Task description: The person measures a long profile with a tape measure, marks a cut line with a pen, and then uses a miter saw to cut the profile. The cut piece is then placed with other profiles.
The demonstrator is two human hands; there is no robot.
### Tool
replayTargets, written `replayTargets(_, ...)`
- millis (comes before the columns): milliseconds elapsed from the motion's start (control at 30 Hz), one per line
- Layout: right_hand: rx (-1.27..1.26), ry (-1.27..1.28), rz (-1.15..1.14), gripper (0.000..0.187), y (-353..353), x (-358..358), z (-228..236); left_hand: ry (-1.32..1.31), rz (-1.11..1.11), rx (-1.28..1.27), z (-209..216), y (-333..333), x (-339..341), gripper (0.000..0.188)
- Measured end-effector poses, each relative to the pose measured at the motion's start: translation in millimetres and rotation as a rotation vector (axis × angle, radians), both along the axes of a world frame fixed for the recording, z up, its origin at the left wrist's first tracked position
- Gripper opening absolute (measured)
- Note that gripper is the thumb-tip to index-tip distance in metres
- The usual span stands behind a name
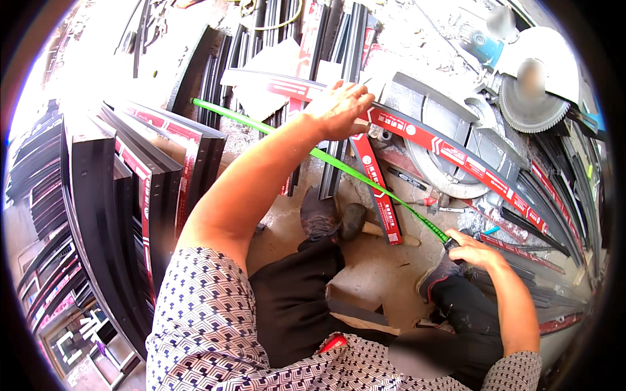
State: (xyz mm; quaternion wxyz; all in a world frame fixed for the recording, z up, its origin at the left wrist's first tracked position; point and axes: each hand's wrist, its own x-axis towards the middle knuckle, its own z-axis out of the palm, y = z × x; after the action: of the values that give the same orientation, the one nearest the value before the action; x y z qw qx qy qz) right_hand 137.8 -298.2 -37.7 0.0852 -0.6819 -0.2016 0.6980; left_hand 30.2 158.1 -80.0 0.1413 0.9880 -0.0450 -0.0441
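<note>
Measuring: the person is stretching a green tape measure [365,179] along a long dark profile with red film [456,156] that is lying across the bed of a mitre saw [456,140].
Left hand: the left hand [339,107] is resting flat on the near end of the profile, fingers spread, pressing it down; nothing is closed inside the palm that I can see.
Right hand: the right hand [475,251] is curling tightly around the tape's case end, low and to the right, just above the knee.
Tape position: the blade is running diagonally from the right hand up past the left wrist, its far tip lying near a stack of dark frames [124,189].
Profile versus grip: the profile is lying under the left palm and well apart from the right hand.
Step, as I judge it: a length is being read off, with no cut begun.
Next move, as I judge it: keeping the blade taut and parallel to the profile, with a marker [405,178] lying near on the floor.
</note>
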Motion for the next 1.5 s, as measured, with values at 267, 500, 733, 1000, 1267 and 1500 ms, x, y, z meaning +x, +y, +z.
replayTargets(267,-0.062,0.166,-0.11,0.056,8,33,39,-0.077,-0.135,-0.303,22,-50,-16,0.059)
replayTargets(500,0.047,-0.232,0.047,0.042,13,44,67,0.212,-0.19,-0.354,19,-67,-55,0.06)
replayTargets(733,0.257,-0.47,0.046,0.031,-23,71,59,0.195,-0.146,-0.133,18,-65,-52,0.036)
replayTargets(1000,0.318,-0.699,-0.06,0.022,-64,110,45,-0.011,-0.165,0.059,17,-62,-21,0.016)
replayTargets(1267,0.398,-0.858,-0.159,0.015,-111,163,25,-0.096,-0.144,0.041,15,-63,29,0.022)
replayTargets(1500,0.343,-0.823,-0.156,0.018,-118,181,18,-0.061,-0.11,0.014,-1,-78,50,0.032)
